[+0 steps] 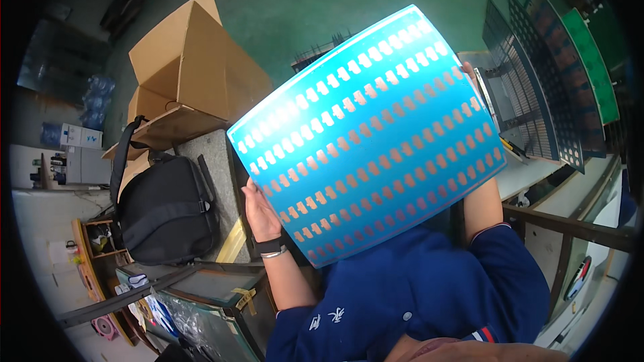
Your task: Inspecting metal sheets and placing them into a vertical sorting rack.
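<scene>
A large blue panel (372, 151), patterned with rows of small copper-coloured shapes, is held up tilted in front of my chest, its right side higher. Bright glare washes out the pattern toward its upper left. My left hand (260, 216) grips the left edge low down, with its fingers partly behind the panel; a dark band and a bracelet circle that wrist. On the opposite edge my right hand (468, 72) shows only its fingertips, curled round the upper right side. The rest of that hand is hidden behind the panel, and its forearm comes out below.
An open cardboard box (215, 67) stands to the left, with a black backpack (168, 211) on a grey surface nearer me. Several perforated sheets (526, 80) and a green one (590, 60) stand upright at the right. A dark metal rail (570, 222) runs beside my right arm.
</scene>
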A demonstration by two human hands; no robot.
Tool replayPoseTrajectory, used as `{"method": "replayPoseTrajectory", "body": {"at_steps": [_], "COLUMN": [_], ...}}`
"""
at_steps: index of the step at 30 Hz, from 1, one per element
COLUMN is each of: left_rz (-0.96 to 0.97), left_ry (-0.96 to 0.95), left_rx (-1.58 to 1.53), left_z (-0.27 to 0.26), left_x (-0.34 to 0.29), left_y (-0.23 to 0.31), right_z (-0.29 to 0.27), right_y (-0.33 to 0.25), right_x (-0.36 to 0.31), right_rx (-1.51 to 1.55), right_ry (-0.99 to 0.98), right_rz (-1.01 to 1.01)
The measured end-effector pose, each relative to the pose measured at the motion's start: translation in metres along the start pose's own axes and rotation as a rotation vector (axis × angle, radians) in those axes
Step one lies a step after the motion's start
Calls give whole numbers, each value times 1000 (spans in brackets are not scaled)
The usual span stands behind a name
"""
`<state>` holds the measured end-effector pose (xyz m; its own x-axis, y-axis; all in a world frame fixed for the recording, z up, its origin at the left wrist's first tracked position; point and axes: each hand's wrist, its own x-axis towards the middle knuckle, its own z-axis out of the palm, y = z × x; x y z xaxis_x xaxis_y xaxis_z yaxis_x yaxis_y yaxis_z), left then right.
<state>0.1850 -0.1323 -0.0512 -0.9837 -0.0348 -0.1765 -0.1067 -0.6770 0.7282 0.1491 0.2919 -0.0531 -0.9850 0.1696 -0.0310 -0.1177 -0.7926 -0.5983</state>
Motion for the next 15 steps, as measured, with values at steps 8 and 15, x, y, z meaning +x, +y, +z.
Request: {"method": "replayPoseTrajectory", "body": {"at_steps": [8, 15], "left_rz": [-62, -326], "left_ry": [-21, -146], "left_rx": [-198, -59], "left_z": [-17, 55], "left_x": [34, 46], "left_y": [-56, -102], "right_z": [33, 73], "right_y": [18, 44], "right_x": [-42, -71], "right_rx": [100, -601], "right_ry": [-37, 128], "right_rz": [134, -83]}}
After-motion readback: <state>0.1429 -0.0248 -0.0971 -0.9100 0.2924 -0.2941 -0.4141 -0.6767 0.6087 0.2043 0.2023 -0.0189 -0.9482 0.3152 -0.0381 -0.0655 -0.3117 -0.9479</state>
